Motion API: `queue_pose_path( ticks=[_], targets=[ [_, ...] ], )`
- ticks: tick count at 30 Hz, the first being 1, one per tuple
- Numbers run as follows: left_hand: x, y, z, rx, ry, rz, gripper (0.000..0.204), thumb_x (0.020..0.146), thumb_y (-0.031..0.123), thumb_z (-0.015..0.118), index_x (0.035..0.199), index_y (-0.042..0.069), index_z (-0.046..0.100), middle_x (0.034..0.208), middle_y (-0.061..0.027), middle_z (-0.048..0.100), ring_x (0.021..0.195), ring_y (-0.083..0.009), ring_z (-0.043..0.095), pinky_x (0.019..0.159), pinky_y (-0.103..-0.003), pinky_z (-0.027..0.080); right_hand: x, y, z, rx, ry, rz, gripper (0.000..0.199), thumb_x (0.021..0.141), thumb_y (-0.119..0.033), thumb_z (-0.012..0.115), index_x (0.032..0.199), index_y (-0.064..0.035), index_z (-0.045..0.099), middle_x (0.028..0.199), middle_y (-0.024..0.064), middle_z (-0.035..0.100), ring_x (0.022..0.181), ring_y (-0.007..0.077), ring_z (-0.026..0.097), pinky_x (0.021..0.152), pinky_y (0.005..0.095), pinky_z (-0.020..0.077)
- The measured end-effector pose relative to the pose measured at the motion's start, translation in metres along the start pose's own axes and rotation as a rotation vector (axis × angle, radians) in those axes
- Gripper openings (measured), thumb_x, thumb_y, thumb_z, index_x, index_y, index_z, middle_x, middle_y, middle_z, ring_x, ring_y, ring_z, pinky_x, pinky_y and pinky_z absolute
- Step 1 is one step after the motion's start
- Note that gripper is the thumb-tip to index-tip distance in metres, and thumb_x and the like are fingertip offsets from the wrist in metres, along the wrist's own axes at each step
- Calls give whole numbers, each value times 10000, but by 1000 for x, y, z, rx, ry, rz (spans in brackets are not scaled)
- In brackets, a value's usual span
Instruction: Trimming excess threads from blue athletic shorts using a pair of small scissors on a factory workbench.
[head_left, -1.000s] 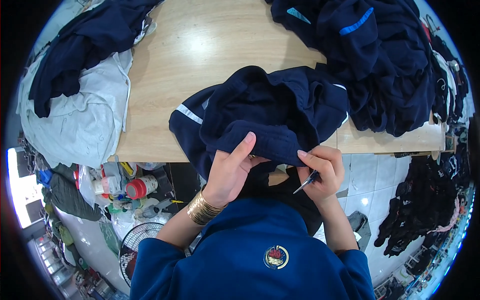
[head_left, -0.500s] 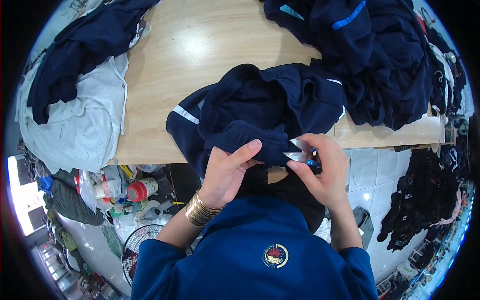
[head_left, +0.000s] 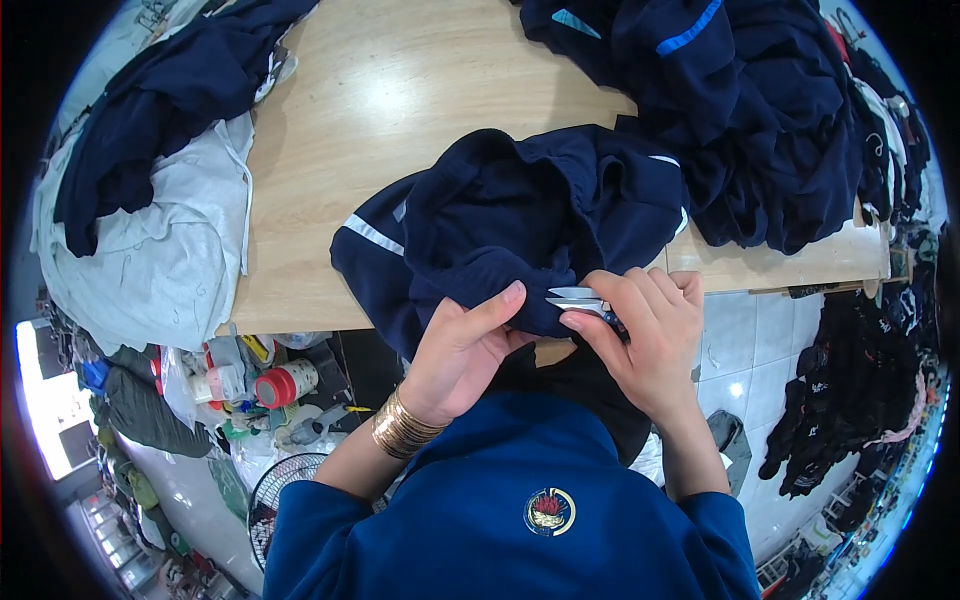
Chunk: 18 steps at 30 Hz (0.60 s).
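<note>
A navy garment with white stripes (head_left: 630,200) lies bunched at the table's near edge, its gathered waist opening facing up. My left hand (head_left: 465,345) grips the near edge of that opening, thumb on top and fingers partly hidden under the cloth. In my right hand (head_left: 640,330) is a pair of thread snips (head_left: 575,300) with silver blades and a bluish handle mostly covered by my fingers. The blades point left, lie nearly together and sit over the waistband, close to my left thumb. Whether they touch a thread is too small to tell.
The wooden table (head_left: 370,80) has a heap of navy garments (head_left: 770,130) at the far right. White cloth (head_left: 170,240) and a navy garment (head_left: 170,110) hang over its left side. Below stand a red-capped bottle (head_left: 285,385) and a fan (head_left: 285,500). Black clothes (head_left: 830,390) lie at the right.
The snips' blades have closed from wide apart to nearly together and moved slightly left. My left hand keeps its grip on the waistband.
</note>
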<state>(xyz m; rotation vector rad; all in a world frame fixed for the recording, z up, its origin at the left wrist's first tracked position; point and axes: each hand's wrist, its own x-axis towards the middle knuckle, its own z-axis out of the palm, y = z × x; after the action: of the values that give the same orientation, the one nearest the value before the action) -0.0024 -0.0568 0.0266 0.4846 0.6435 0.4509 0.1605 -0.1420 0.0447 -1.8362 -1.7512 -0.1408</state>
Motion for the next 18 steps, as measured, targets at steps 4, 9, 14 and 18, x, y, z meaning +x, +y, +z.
queue_pose_path(
  ticks=[4, 9, 14, 18],
  targets=[
    [1, 0, -1, -43, -20, -18, 167, 913, 207, 557, 1014, 79, 595, 1010, -55, 631, 947, -133, 584, 851, -333, 461, 0, -1, 2, -8, 11, 28, 310, 750, -407, 683, 844, -120, 614, 636, -17, 492, 575, 129, 456, 622, 324, 264],
    [2, -3, -3, -97, -16, -42, 172, 913, 209, 558, 1019, 78, 591, 1015, -54, 631, 956, -136, 583, 870, -339, 452, 0, -2, 2, -18, 13, 19, 312, 750, -410, 684, 843, -122, 613, 638, -15, 489, 576, 131, 454, 624, 325, 263],
    [3, -3, -2, -11, -3, -18, 158, 908, 205, 567, 1005, 85, 602, 1003, -45, 636, 963, -132, 581, 879, -341, 445, 0, -2, -1, -17, -21, 28, 312, 752, -409, 686, 840, -119, 613, 636, -13, 485, 576, 130, 458, 624, 329, 265],
    [3, -5, -4, 77, -14, 72, 271, 930, 205, 513, 1164, 68, 521, 1138, -91, 598, 1060, -191, 565, 929, -397, 434, 0, -3, -6, -27, -37, 44, 294, 767, -392, 679, 840, -114, 615, 634, -8, 488, 573, 134, 463, 622, 329, 265]
  ],
)
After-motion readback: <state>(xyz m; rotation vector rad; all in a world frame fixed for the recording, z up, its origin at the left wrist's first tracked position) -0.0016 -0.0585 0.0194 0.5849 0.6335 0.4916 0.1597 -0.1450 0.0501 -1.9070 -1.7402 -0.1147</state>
